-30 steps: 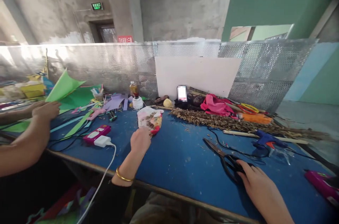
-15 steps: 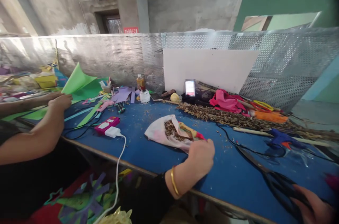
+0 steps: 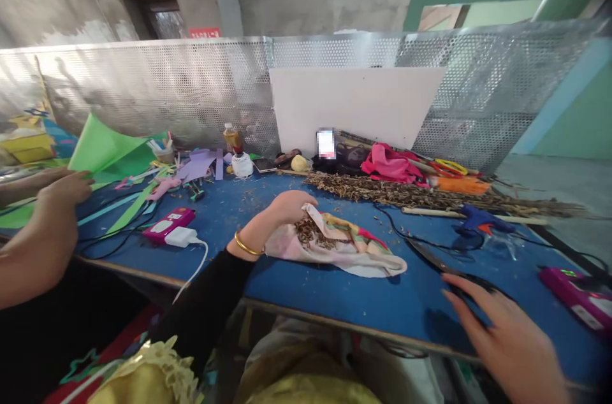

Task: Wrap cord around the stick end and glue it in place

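Note:
My left hand point(image 3: 287, 205), with a gold bangle on the wrist, is closed on the left edge of a pale plastic bag point(image 3: 349, 248). The bag lies on the blue table point(image 3: 310, 286) and holds dried brown plant bits. My right hand point(image 3: 502, 334) hovers near the table's front edge with its fingers spread and nothing in it. Its fingertips are next to the handles of the black scissors point(image 3: 433, 257).
A co-worker's hand point(image 3: 62, 190) rests on green paper point(image 3: 102, 149) at the left. A pink power strip point(image 3: 167, 225) with a white plug, a row of dried twigs point(image 3: 406, 197), a blue glue gun point(image 3: 478, 219) and a pink device point(image 3: 578, 299) lie around. A mesh screen point(image 3: 143, 85) backs the table.
The bag has been dragged from the middle of the table toward the front edge. My left hand now grips its left end. My right hand has come off the scissors and spread open.

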`<state>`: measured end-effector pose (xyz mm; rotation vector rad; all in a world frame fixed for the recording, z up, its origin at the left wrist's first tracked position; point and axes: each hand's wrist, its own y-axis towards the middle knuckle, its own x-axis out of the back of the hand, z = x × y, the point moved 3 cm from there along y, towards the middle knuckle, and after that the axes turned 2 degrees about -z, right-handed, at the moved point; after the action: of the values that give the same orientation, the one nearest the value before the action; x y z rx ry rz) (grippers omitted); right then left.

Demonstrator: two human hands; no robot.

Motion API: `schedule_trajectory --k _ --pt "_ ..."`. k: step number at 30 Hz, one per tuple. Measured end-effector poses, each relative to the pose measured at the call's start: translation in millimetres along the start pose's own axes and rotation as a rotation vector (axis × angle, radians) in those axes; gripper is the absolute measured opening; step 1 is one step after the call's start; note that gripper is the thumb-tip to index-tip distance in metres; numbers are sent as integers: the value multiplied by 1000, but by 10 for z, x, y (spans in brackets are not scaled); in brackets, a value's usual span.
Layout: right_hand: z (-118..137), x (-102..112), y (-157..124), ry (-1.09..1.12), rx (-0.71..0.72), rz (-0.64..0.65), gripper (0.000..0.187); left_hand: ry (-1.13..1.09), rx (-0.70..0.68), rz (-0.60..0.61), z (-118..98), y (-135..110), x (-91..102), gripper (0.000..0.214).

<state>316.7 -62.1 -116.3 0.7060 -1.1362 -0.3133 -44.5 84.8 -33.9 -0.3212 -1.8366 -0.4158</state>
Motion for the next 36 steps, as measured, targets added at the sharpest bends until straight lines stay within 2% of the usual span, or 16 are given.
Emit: schedule_trajectory --k 2,4,6,7,9,13,17,21,25,28,32,36 --pt "339 -142 268 45 101 85 31 -28 -71 62 89 78 -73 47" --pt "554 -318 530 45 149 192 26 -65 -136 111 76 146 -188 43" --pt "653 -518 754 34 137 417 23 -101 -169 138 56 207 -274 34" --pt "674 -604 849 34 124 518 22 -117 -172 144 61 235 -295 29" --pt "686 -731 1020 46 113 631 19 -151 -157 147 107 291 -294 20" --pt "636 -891 1268 85 88 711 18 -232 -118 156 240 414 -235 21" --pt "522 -990 1380 172 44 774 18 -268 -83 137 338 600 -239 25" --pt "361 -1022 1421 144 -70 700 24 -231 -25 89 410 868 -295 22" --pt "269 -1004 1403 -37 -223 541 28 -151 66 66 450 1121 -391 25" --pt "286 -987 1352 -194 -269 467 23 -77 162 44 488 1216 -476 29" --pt "296 -951 1309 -350 -248 399 18 -10 263 33 556 1201 -557 26" --pt "280 -891 1346 -428 -74 194 20 15 301 20 639 1084 -516 24"
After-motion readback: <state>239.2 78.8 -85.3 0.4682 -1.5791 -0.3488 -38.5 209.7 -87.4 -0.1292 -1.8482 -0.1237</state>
